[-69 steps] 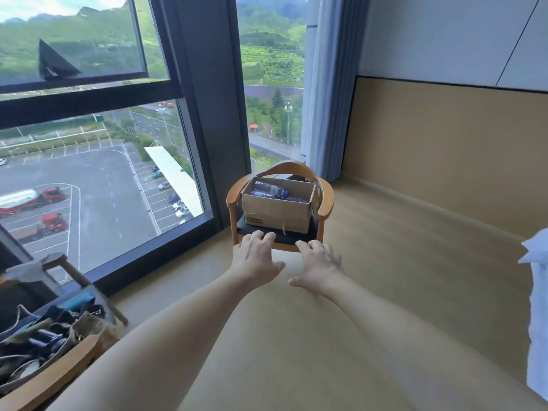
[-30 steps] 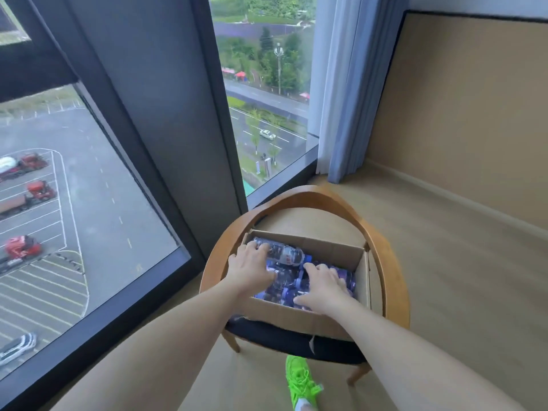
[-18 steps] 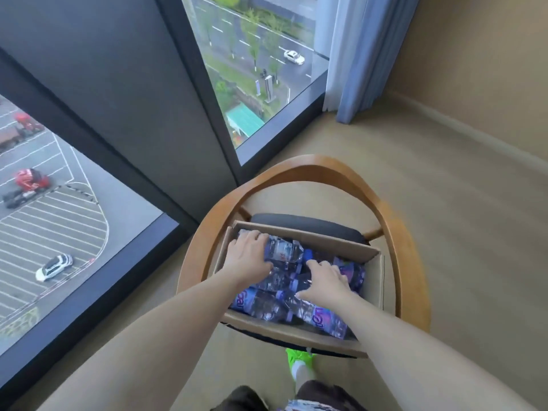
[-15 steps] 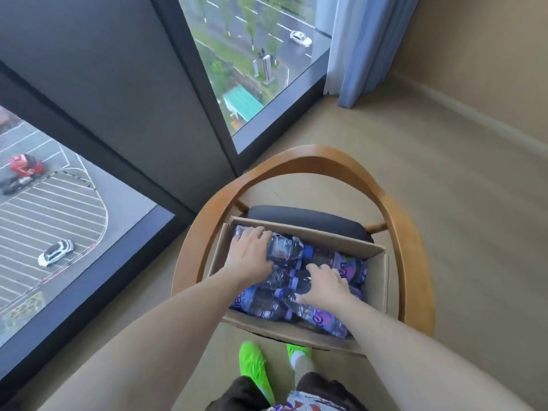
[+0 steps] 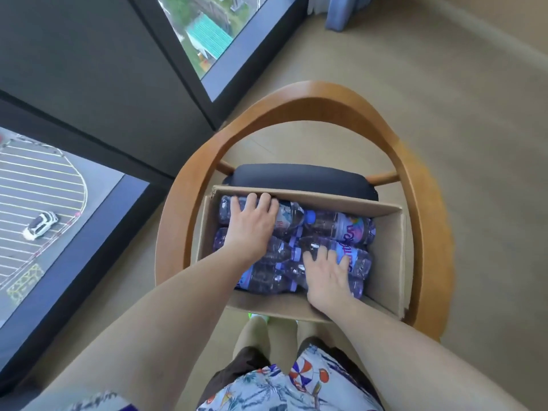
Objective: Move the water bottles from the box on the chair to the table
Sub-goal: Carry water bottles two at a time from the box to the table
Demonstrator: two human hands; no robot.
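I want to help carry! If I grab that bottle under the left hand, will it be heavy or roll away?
The bottle looks full, so probably heavy for its size. It is round and lies on its side, so it may roll once out of the box. The left hand lies over clear plastic, likely slippery.

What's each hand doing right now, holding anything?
Left hand: open, fingers draped over a far-row water bottle, not lifted.
Right hand: open, palm flat on near bottles in the box.

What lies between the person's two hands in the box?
In the head view, only water bottles lie between the left hand and right hand, packed on their sides in the box.
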